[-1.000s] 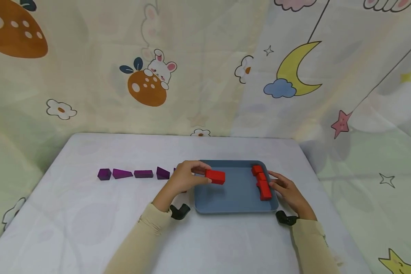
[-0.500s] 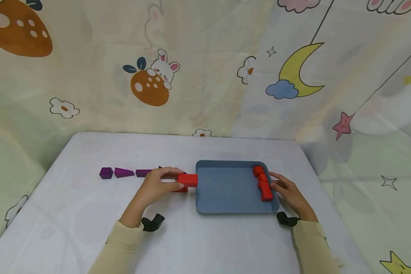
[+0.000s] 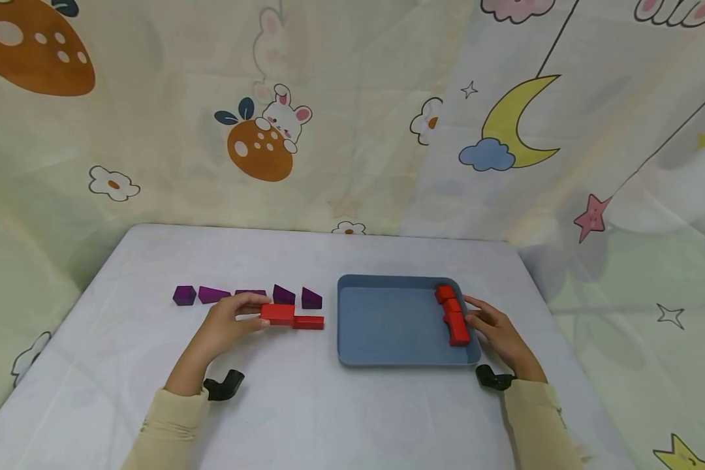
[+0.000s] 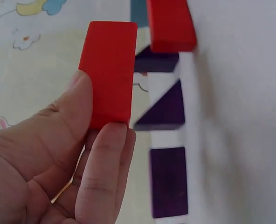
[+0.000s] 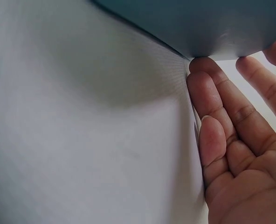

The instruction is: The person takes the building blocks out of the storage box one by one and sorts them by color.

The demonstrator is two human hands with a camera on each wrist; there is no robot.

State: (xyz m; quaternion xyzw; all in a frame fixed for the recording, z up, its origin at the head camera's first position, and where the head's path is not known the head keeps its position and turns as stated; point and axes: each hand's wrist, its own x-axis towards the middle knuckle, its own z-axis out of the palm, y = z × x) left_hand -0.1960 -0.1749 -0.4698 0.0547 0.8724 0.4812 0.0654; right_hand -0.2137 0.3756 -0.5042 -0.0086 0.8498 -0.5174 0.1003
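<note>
While the left hand [image 3: 226,326] pinches a red block [image 3: 277,314] between thumb and fingers, that block sits low over the white worktop [image 3: 329,418], its right end just beside a second red block [image 3: 309,322] lying flat there. A row of purple blocks [image 3: 247,295] runs just behind both, leaving only a narrow strip between the two lines. In the left wrist view the thumb and a fingertip [image 4: 107,154] clamp one end of the held block, the purple pieces close at its side. The right hand [image 3: 496,333] rests with fingers straight against the right wall of the blue tray [image 3: 388,356], gripping nothing; three red blocks [image 3: 452,313] line the tray's right inner edge, and the rest of its floor lies bare. Broad open worktop spreads in front of both hands and toward the left edge. A second ago the left hand held this block over the tray; half a second ago it was at the tray's left rim; it has since travelled left to the purple row, while the right hand has stayed put.
</note>
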